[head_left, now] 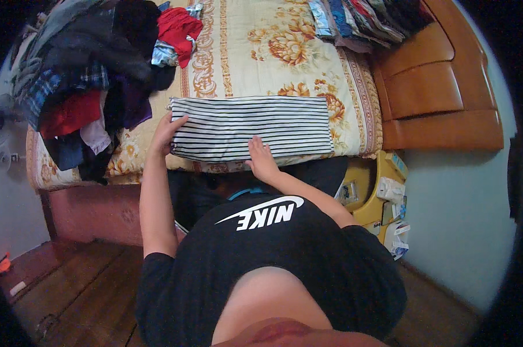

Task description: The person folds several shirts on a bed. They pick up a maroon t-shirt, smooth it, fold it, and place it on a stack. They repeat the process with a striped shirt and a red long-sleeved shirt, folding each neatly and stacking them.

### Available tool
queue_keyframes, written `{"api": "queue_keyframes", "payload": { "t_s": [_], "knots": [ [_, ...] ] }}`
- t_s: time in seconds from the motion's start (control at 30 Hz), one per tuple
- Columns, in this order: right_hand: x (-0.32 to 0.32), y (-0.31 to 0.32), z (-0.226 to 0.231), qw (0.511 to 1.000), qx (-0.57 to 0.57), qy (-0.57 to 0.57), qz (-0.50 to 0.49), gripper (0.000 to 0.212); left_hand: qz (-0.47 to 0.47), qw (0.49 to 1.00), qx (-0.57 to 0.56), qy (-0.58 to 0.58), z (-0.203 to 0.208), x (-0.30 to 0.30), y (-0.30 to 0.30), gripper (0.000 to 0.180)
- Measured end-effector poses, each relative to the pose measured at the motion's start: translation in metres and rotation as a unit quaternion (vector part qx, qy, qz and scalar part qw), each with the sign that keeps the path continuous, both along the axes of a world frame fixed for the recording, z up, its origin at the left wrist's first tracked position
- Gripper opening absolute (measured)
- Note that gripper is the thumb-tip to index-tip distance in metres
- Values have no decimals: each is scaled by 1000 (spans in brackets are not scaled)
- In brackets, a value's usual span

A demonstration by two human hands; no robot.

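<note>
Striped cloth [250, 124]: laid long and flat on the flowered bed cover [238, 58].
Left hand [166, 132]: the cloth's left end is pinched, thumb on top — other fingers partly hidden.
Right hand [263, 165]: nothing is gripped; fingers are laid flat near the front edge.
Feel: likely light, soft, floppy — best held by both ends.

A striped cloth [273, 124] lay flat along the near edge of the bed [244, 69]. The left hand [166, 132] held its left end; the right hand [263, 162] rested on its front edge. A clothes heap [114, 49] covered the bed's left edge, and folded clothes [362, 23] lay by the headboard [440, 87] at the right edge.
</note>
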State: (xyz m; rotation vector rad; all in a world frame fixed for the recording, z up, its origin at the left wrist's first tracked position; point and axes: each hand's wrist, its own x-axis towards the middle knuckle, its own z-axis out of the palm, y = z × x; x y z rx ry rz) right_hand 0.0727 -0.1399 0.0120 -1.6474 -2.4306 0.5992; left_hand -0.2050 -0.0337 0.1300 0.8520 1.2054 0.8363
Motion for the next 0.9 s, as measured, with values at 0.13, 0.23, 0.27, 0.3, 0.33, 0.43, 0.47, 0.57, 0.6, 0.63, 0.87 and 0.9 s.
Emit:
{"api": "queue_keyframes", "payload": {
  "t_s": [0.13,0.23,0.27,0.3,0.33,0.43,0.47,0.57,0.6,0.63,0.87,0.9],
  "knots": [
    [20,8,15,938,-182,283,-83,55,-49,995,-2,-90,65,75,-8,32],
    [38,34,59,668,-338,620,-237,41,-160,985,-15,-62,81,138,-7,30],
    [51,40,84,598,-360,680,-225,41,-189,980,-7,-58,78,161,-6,30],
    [68,50,94,523,-378,734,-212,42,-220,974,2,-56,69,186,-3,30],
    [89,61,85,512,-388,743,-188,44,-246,968,38,3,51,211,2,32],
    [121,80,99,534,-352,734,-229,51,-262,956,80,108,20,275,8,34],
    [128,85,99,585,-317,705,-246,50,-218,969,91,64,-7,292,12,32],
    [167,105,73,681,-311,589,-305,40,-159,982,100,24,-47,328,11,29],
    [176,109,70,688,-337,550,-333,33,-166,984,59,-2,-48,335,7,27],
    [183,113,69,693,-362,509,-359,28,-171,985,18,-27,-45,339,3,25],
    [229,132,11,636,-347,593,-351,27,-15,894,305,327,-109,236,-22,28],
    [240,133,0,631,-349,601,-344,26,30,837,347,422,-117,217,-30,29]
  ]
}}
